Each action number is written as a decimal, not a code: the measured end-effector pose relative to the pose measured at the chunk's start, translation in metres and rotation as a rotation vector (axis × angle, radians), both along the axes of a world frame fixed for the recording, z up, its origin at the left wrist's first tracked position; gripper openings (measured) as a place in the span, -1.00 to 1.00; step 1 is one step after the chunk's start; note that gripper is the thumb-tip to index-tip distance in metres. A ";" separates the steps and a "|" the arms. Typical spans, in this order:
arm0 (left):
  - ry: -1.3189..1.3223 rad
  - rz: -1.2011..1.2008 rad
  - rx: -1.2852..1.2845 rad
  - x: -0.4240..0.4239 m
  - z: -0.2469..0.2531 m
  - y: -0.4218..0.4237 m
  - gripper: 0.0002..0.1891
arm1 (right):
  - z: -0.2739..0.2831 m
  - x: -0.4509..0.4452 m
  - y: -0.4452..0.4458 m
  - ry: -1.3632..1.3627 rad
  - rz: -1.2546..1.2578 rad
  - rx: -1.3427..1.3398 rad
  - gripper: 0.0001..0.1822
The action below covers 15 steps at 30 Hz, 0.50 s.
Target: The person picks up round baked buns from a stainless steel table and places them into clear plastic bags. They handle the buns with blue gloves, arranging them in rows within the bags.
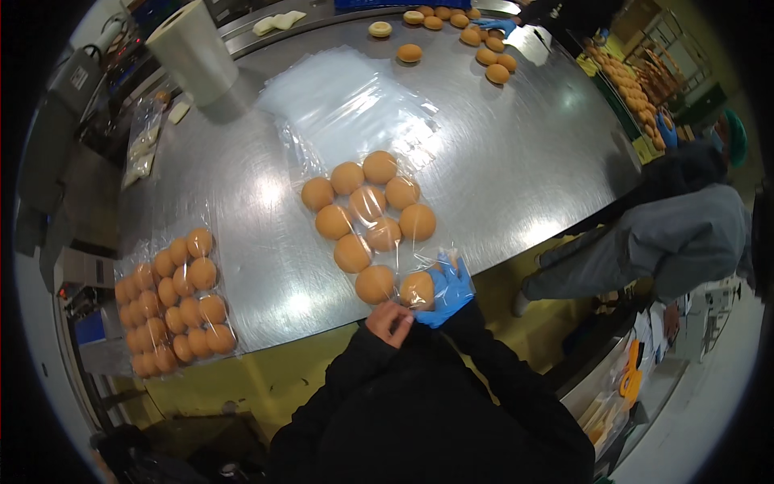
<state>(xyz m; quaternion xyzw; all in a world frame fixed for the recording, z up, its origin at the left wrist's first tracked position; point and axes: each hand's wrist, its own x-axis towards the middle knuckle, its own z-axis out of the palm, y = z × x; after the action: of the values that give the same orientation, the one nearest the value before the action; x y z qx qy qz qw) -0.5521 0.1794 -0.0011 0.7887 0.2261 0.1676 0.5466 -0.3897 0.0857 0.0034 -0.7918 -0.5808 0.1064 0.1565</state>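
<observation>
In the head view, a clear plastic bag [396,260] with several round buns [333,222] inside lies at the near edge of the steel table [502,175]. My bare left hand [390,323] pinches the bag's near edge between thumb and fingers. Gloved in blue, my right hand [450,290] is inside the bag's mouth, its fingers spread beside the nearest bun [417,291]; the film covers it. A stack of empty clear bags [357,103] lies just beyond the buns.
Bagged buns [175,296] lie at the left table edge. A large film roll [196,57] stands at the back left. Loose buns [497,74] lie at the far side near a co-worker's gloved hand [499,25]. Another person [659,236] stands at the right.
</observation>
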 end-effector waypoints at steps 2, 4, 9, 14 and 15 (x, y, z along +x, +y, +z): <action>-0.089 -0.071 0.241 0.007 -0.004 -0.011 -0.89 | -0.029 -0.008 0.009 -0.155 -0.006 -0.102 -0.38; -0.091 -0.099 0.363 0.010 -0.011 -0.018 -0.85 | -0.064 -0.010 0.020 -0.274 -0.040 -0.190 -0.38; 0.272 0.170 0.620 -0.006 -0.042 -0.020 -0.81 | -0.039 0.017 0.040 -0.106 -0.154 0.082 -0.15; 0.513 0.220 0.384 -0.023 -0.072 -0.026 -0.81 | -0.042 0.034 0.030 -0.037 0.048 0.221 -0.10; 0.449 0.185 0.382 -0.021 -0.076 -0.034 -0.81 | -0.042 0.034 0.022 0.013 0.055 0.276 -0.14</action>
<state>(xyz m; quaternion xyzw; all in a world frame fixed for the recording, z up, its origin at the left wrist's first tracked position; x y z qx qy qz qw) -0.5732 0.1453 -0.0774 0.8706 0.3765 0.0777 0.3069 -0.3553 0.1079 -0.0383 -0.7458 -0.6103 0.0350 0.2648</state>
